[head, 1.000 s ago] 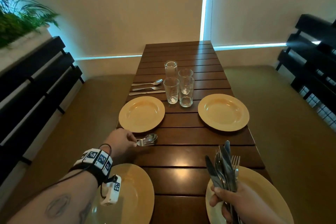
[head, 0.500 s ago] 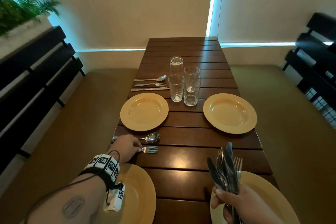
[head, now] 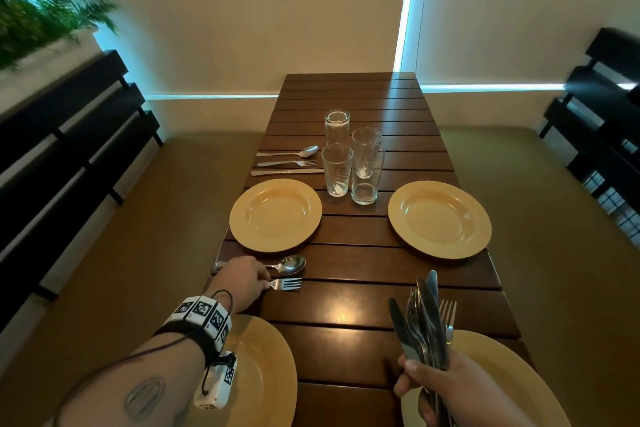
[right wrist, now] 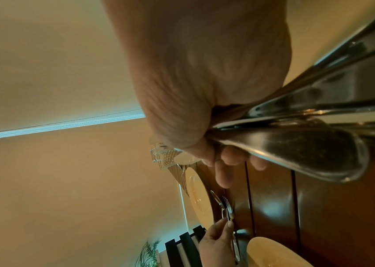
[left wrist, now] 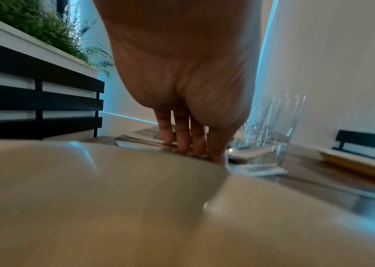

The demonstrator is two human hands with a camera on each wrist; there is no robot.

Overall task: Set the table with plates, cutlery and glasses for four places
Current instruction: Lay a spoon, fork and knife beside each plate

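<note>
Head: left hand (head: 242,279) pinching fork (head: 286,284) beside spoon (head: 289,264) at table's (head: 363,308) left edge, may knock it askew, right hand (head: 450,388) clenched round cutlery bundle (head: 426,322), may slip; four plates, four glasses; left wrist: fingers (left wrist: 181,137) together, possibly on fork; right wrist: same clench.

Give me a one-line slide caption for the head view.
Left hand lays a fork beside a spoon; right hand grips spare cutlery.
</note>
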